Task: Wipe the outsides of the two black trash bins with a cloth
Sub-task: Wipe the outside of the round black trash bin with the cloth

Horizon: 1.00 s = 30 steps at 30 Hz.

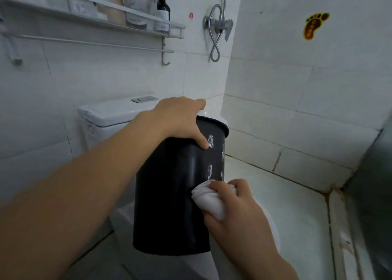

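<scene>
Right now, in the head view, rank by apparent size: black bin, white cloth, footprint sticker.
1. Black bin, held nearest the camera, so enlarged.
2. White cloth.
3. Footprint sticker, farther off on the wall.

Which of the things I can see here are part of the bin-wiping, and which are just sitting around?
In use:
black bin, gripped at its rim by the left hand
white cloth, pressed to the bin by the right hand

Just there:
toilet tank
shelf of bottles
shower hose
foot sticker
</scene>
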Tool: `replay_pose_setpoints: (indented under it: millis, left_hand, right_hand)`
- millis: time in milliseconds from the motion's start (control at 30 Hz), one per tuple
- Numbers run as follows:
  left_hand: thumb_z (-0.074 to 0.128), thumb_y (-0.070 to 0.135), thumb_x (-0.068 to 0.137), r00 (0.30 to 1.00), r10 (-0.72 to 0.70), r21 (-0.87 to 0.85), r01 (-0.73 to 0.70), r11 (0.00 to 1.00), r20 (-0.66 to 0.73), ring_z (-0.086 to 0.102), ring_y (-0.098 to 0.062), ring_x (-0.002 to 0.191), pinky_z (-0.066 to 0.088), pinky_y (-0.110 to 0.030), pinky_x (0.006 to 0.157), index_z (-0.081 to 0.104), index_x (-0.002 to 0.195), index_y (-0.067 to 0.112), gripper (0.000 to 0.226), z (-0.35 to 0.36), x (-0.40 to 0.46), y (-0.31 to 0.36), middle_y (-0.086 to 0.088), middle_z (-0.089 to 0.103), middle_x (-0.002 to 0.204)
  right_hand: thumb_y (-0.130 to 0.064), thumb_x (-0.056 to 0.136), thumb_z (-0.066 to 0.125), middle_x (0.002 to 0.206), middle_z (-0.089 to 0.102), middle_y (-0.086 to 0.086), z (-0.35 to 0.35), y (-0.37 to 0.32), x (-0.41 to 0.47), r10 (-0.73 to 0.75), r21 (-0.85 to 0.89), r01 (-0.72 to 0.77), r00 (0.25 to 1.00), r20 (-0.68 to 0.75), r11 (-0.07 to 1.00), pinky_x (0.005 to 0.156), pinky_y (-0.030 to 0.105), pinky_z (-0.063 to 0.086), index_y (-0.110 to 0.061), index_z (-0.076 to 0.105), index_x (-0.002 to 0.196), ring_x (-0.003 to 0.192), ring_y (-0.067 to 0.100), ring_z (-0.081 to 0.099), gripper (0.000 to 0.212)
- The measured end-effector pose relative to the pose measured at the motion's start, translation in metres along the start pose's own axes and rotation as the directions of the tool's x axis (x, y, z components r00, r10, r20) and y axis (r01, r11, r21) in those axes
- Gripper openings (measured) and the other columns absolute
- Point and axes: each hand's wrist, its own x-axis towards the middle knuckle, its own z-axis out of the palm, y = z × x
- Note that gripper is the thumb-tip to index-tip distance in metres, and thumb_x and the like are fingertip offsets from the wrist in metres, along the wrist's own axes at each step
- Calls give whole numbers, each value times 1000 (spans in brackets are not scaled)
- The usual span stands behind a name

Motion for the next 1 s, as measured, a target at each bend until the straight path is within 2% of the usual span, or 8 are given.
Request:
replay_pose_setpoints:
  millis: [167, 300, 433, 567, 667, 767, 900, 1000]
  left_hand:
    - [79, 74, 52, 1000, -13, -13, 13, 1000, 18, 44, -21, 91, 34, -34, 73, 46, 126, 29, 93, -1, 0, 0, 1, 60, 119]
    - [81, 72, 51, 999, -22, -51, 23, 998, 27, 44, -20, 91, 33, -33, 72, 46, 113, 32, 82, -3, 0, -4, 4, 60, 116]
    - [81, 73, 50, 1000, -26, -37, 27, 999, 15, 45, -21, 94, 33, -33, 73, 48, 126, 29, 94, -3, -2, -6, 3, 60, 123]
    - [81, 74, 50, 1000, -15, -45, 15, 999, 12, 53, -25, 113, 35, -33, 78, 47, 134, 28, 102, -3, -2, -5, 3, 58, 130]
    - [80, 74, 51, 1000, -8, -39, 8, 999, 9, 52, -23, 104, 35, -33, 77, 47, 134, 27, 101, -4, -3, -2, 2, 59, 127]
    - [80, 75, 50, 1000, -13, -28, 13, 1000, 3, 44, -20, 93, 35, -34, 75, 48, 130, 27, 98, -3, -3, -2, 2, 60, 122]
    - [79, 76, 49, 1000, -19, -37, 19, 999, 4, 47, -21, 96, 35, -34, 75, 48, 130, 27, 100, -3, -4, -4, 2, 60, 121]
    - [80, 76, 50, 1000, -8, -48, 8, 999, -1, 53, -24, 106, 34, -33, 75, 48, 133, 26, 102, -2, -3, -3, 2, 60, 126]
  right_hand:
    - [-48, 64, 48, 100, 43, -12, -2, -2, -10, -17, -49, 18, 1000, 25, 999, 49, 22, 42, -47, 47, 111, 69, 15, 56, 48]
    - [-45, 66, 52, 101, 42, -11, -1, -2, -10, -10, -41, 11, 1000, 22, 999, 50, 24, 43, -46, 47, 111, 72, 16, 56, 45]
    - [-38, 74, 63, 107, 39, -10, -2, 0, 2, 45, -63, -45, 999, -2, 997, 56, 27, 38, -44, 42, 113, 85, 20, 56, 45]
    - [-43, 70, 56, 106, 41, -9, 0, -10, -4, 14, -31, -15, 1000, -18, 999, 56, 30, 44, -43, 43, 112, 82, 22, 57, 44]
    - [-43, 70, 55, 106, 42, -10, 2, -12, -5, -1, -28, 0, 1000, -28, 1000, 56, 30, 45, -43, 44, 112, 81, 21, 57, 44]
    - [-41, 73, 59, 106, 38, -11, 0, -5, -1, 38, -54, -39, 999, -31, 998, 55, 27, 39, -44, 43, 113, 81, 21, 57, 43]
    - [-36, 73, 64, 108, 40, -9, -2, 3, -1, 92, -75, -95, 995, -38, 993, 54, 28, 34, -41, 49, 112, 83, 22, 57, 42]
    - [-37, 69, 62, 106, 44, -8, -1, -3, -6, 33, -72, -36, 998, -45, 997, 50, 28, 38, -41, 49, 110, 79, 22, 58, 43]
